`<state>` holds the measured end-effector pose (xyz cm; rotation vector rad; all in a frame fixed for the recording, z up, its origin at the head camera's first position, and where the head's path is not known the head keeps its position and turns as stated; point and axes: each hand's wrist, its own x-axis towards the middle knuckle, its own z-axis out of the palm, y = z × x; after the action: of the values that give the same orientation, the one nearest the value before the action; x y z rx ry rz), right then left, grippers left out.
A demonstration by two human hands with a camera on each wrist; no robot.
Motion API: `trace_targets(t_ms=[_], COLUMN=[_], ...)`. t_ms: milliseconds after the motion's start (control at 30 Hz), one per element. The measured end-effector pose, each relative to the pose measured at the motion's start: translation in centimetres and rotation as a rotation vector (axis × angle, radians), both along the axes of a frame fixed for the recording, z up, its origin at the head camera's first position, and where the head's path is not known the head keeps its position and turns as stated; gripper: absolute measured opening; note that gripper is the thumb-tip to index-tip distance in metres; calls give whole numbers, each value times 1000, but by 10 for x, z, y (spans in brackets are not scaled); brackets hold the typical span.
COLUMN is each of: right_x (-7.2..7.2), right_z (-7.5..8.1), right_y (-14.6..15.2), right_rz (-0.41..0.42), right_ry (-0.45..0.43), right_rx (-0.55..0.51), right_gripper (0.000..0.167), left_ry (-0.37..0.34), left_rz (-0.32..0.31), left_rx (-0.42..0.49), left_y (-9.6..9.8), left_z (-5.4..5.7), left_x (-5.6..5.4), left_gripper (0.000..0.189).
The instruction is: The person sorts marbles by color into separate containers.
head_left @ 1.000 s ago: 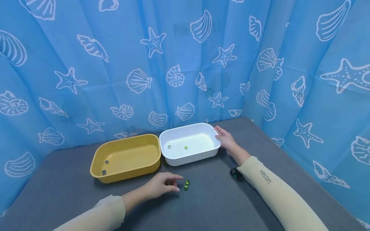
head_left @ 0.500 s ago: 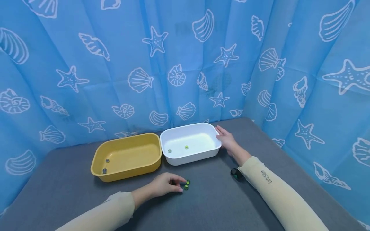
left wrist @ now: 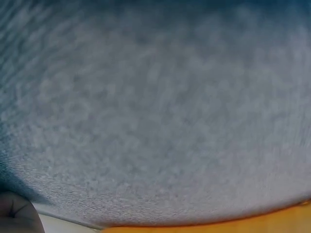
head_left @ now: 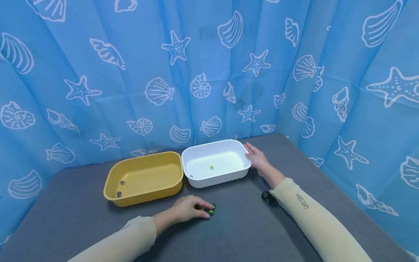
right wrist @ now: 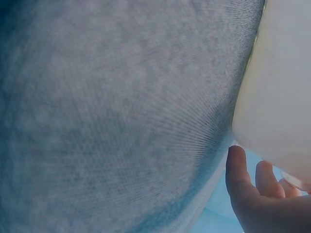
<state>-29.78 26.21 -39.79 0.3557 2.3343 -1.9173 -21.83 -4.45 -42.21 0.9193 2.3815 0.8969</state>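
Observation:
Two small green marbles (head_left: 211, 212) lie close together on the grey cloth-covered table. My left hand (head_left: 190, 209) reaches to them from the left, the index fingertip at the farther marble and the thumb beside the nearer one. Only a bit of that hand (left wrist: 17, 216) shows in the left wrist view. At the right end of a white basin (head_left: 219, 180), my right hand (head_left: 256, 160) holds the rim, thumb at the inside and fingers outside. Its fingers (right wrist: 238, 170) appear against the basin's end in the right wrist view. A yellow-green marble (head_left: 211, 167) and a pale marble (head_left: 191, 176) are inside.
A yellow basin (head_left: 144, 199) stands left of the white one, their ends touching, with two dark grey marbles (head_left: 119, 194) inside. A black object (head_left: 268, 197) is beside the right sleeve. A blue shell-patterned curtain (head_left: 157, 120) hangs behind and at the right.
My left hand has moved slightly right, bringing its fingertips up to the green marbles. The pale marble in the white basin has rolled toward the near wall. My right hand keeps its place.

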Motion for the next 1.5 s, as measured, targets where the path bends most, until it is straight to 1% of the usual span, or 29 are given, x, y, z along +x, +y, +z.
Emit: trace_targets(t_ms=[267,433,533,700,900,1000,1100,1333,1500], right_x=[0,-1,-1,0,3,3,2,2,2], right_z=[1,2,3,1,2,2,2,1,1], right_y=[0,-2,-2,-2,-2,-2,-2,0,1], right_rz=[-1,-5,-4,2,7,7,7,0,7], right_ry=[-2,-2,-1,4,3,2,5,0,2], right_rx=[-6,0,3,10,20,19,21,19,18], right_gripper=[54,54,54,54,54,54,54,55,55], left_ry=[48,66,61,16,-76,-92,-86,-48,-58], left_rz=[-27,-22,-13,-14,-21,-22,-13,45,73], left_rx=[-15,-26,-25,-1,98,141,169,208,241], left_y=[3,5,5,4,2,1,1,-2,-4], left_z=[-1,-2,-2,-1,0,4,10,25,35], left_x=[-3,-3,-3,-3,-5,-5,-5,-5,-7], left_gripper=[26,24,22,20,18,17,18,24,26])
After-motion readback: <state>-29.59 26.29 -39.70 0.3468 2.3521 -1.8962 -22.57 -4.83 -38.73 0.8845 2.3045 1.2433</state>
